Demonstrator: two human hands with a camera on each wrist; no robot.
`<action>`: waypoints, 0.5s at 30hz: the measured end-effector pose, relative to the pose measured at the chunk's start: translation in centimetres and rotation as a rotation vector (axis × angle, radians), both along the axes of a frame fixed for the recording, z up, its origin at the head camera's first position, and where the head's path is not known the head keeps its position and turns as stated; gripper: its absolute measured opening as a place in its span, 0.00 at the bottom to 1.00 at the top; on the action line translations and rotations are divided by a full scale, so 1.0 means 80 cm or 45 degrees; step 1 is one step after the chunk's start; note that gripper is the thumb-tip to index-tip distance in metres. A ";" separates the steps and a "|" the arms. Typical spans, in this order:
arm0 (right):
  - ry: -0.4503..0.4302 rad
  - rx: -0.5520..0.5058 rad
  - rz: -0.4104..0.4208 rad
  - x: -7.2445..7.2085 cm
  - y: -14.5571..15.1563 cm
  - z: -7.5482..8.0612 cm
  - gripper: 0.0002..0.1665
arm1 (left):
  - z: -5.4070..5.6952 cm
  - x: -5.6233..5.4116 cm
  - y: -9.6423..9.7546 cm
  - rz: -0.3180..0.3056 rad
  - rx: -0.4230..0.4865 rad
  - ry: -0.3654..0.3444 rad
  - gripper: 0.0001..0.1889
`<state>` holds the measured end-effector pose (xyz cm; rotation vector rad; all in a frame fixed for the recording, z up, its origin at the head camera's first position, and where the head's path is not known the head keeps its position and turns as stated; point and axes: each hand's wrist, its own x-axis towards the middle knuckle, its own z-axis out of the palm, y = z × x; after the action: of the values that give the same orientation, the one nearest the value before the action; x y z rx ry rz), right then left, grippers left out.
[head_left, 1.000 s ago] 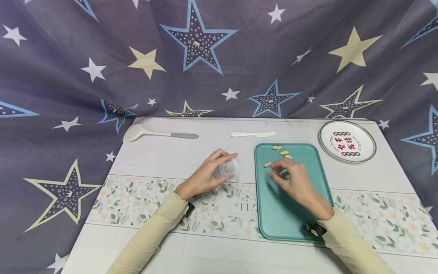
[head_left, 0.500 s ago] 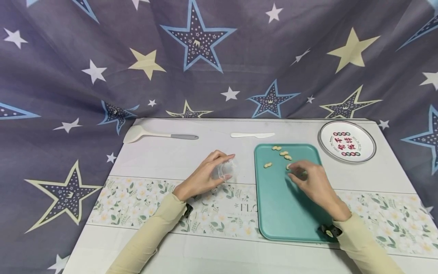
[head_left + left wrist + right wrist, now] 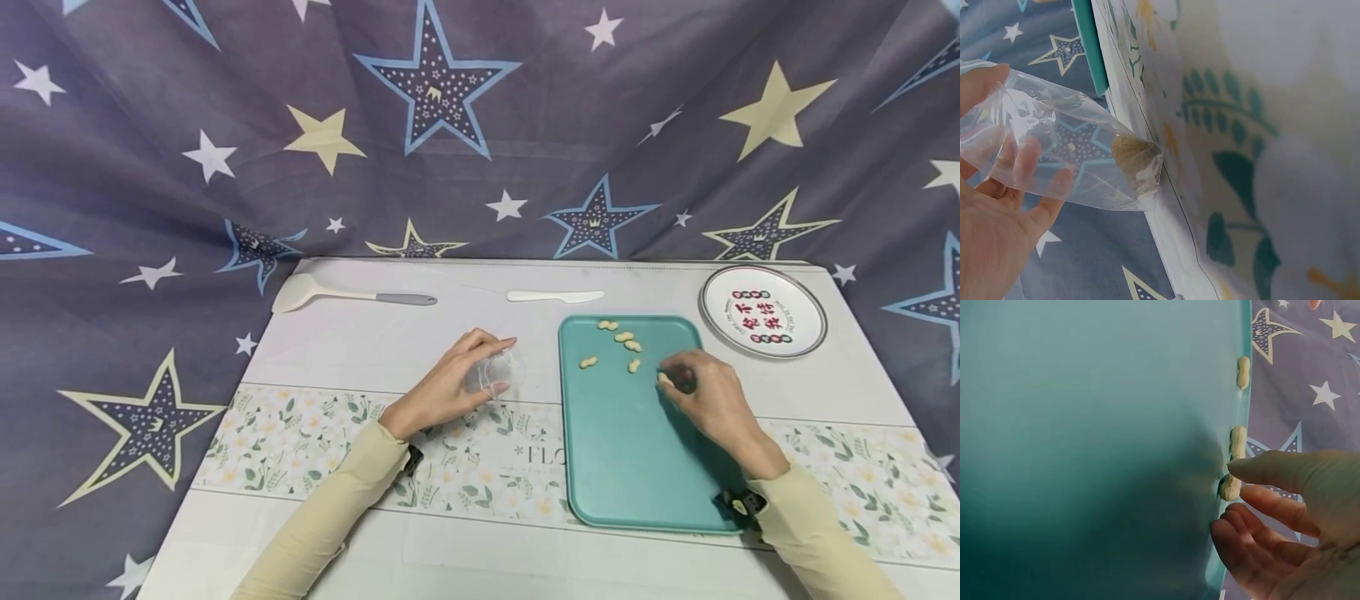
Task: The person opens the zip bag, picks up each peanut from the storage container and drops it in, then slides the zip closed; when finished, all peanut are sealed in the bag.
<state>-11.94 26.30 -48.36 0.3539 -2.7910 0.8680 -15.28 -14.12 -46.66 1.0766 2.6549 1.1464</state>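
My left hand (image 3: 453,379) grips a clear plastic bag (image 3: 1066,140) by its upper part, left of the tray. A peanut (image 3: 1135,159) lies in the bag's bottom corner. Over the right side of a turquoise tray (image 3: 622,475), my right hand (image 3: 708,400) has thumb and index finger at a peanut (image 3: 1230,487). The thumb covers part of that peanut, and the fingers appear to pinch it. More peanuts lie toward the tray's far end, among them one peanut (image 3: 588,362) at the left and another peanut (image 3: 634,366) near my right fingertips.
A white plate (image 3: 765,312) with red lettering stands right of the tray. Along the table's back edge lie a white knife (image 3: 555,296) and a cream spoon-like utensil (image 3: 337,292) with a grey handle end. A star-patterned cloth (image 3: 480,125) hangs behind the table.
My right hand has moved rightward across the tray, from the leftmost peanut past another one to the peanut now at its fingertips. My left hand and the bag stay nearly still.
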 end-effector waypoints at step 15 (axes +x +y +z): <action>-0.075 -0.003 0.049 -0.009 -0.001 0.002 0.08 | 0.001 -0.003 0.003 -0.014 -0.036 0.013 0.35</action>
<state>-12.62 26.21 -48.22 0.3888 -2.8459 0.9040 -15.48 -13.84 -46.60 1.0944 2.6611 1.1015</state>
